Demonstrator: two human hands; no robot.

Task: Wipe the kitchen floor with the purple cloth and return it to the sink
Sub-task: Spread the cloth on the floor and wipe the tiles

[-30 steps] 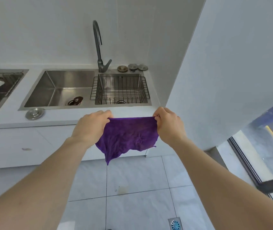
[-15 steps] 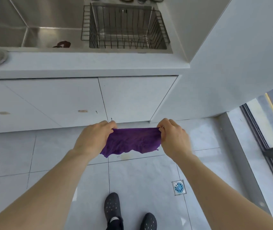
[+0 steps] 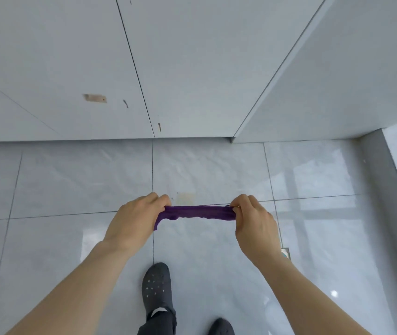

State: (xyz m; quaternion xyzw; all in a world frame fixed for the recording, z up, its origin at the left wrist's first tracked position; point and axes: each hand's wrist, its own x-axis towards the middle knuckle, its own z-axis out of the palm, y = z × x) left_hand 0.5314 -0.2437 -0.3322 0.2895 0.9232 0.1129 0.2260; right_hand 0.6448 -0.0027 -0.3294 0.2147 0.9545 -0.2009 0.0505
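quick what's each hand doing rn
Left hand: closed, pinching one end of the purple cloth.
Right hand: closed, pinching the cloth's other end.

Bare forearms, dark perforated clogs, dark trousers.

Both arms were uncovered from the lower corners of the frame up to the hands, the left hand [image 3: 134, 220] and right hand [image 3: 255, 226] bare, with no sleeve, watch or glove showing. At the bottom centre, the left clog [image 3: 157, 290] was dark grey, rounded at the toe and dotted with small round holes; a pale patch showed at its opening above a dark trouser leg [image 3: 161, 323]. Only the rounded toe of the right clog [image 3: 221, 326] showed at the bottom edge.
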